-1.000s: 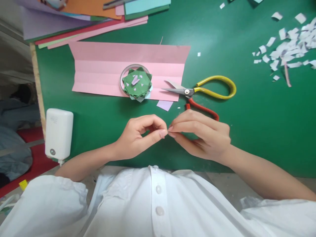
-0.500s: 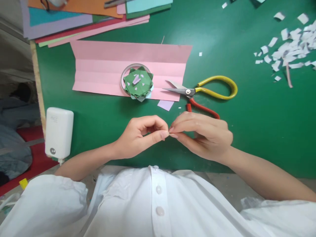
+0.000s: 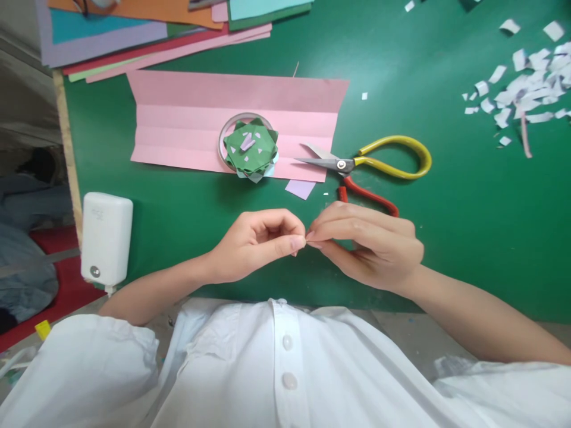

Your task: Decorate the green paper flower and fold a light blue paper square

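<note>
My left hand (image 3: 256, 245) and my right hand (image 3: 368, 246) meet fingertip to fingertip over the front of the green table. Both are closed in a pinch on something too small to make out. Beyond them sits a green folded-paper piece (image 3: 259, 145) with small lilac bits on top, leaning against a round ring or tape roll (image 3: 222, 138). It rests on a creased pink paper sheet (image 3: 178, 125). Scissors (image 3: 341, 165) with one yellow and one red handle lie with blades apart, tips over the pink sheet, just past my right hand.
Coloured paper sheets (image 3: 134, 38) are stacked at the far left. A white power bank (image 3: 107, 238) with a cable stands near the left table edge. White paper scraps (image 3: 530, 86) are scattered at the far right. A lilac paper piece (image 3: 301, 189) lies by the scissors.
Both hands keep the same pinch, with only a very slight shift of the fingers. The view has moved a little; nothing on the table has been moved.
</note>
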### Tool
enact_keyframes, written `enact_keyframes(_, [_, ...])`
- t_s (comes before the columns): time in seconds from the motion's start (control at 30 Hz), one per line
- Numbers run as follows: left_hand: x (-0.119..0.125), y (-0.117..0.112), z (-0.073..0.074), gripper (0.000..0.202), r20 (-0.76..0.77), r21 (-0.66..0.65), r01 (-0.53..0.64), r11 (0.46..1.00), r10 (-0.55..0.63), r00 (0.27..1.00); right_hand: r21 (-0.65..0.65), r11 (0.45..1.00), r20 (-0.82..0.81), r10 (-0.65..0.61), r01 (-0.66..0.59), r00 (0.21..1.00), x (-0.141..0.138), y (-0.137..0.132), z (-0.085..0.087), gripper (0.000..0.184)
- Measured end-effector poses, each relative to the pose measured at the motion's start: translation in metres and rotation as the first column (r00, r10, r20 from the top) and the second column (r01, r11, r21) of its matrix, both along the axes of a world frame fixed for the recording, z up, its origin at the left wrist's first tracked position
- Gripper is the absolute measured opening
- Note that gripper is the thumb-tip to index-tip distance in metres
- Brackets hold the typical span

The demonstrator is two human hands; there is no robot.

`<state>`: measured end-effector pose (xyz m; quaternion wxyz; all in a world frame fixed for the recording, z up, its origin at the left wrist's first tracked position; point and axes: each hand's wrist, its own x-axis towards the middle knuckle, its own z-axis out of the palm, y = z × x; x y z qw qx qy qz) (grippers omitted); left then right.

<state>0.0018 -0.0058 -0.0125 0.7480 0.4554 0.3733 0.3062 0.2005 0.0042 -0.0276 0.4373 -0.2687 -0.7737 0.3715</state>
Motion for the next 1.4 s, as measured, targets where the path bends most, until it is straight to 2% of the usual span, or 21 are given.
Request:
enact_keyframes(0.2, [-0.0005,0.0023,-0.0025,0.016,0.092,-0.183,0.044,0.982,-0.027,0.995,0.014,1.000,0.017,-0.011,0.011,1.000,-0.0009,-0.0010,0.0003,0.024])
enact_keyframes(0.37, [-0.0009,0.0034,-0.0024,0.022,0.116,-0.260,0.059,0.964,-0.030,0.993,-0.026,1.000,-0.011,0.008,-0.009,1.000,-0.0022,-0.0015,-0.0018,0.022])
enact_keyframes(0.8, [0.0012,0.0043,-0.0031,0.023,0.142,-0.218,0.070,0.973,-0.039,0.989,-0.067,0.995,-0.065,0.062,-0.067,0.996,-0.0005,0.0007,-0.0027,0.022])
enact_keyframes(1.4, [0.0007,0.0041,-0.0038,0.024,0.096,-0.204,0.065,0.977,-0.046,0.994,-0.006,1.000,-0.021,0.009,-0.009,1.000,-0.0006,0.0014,-0.0016,0.023])
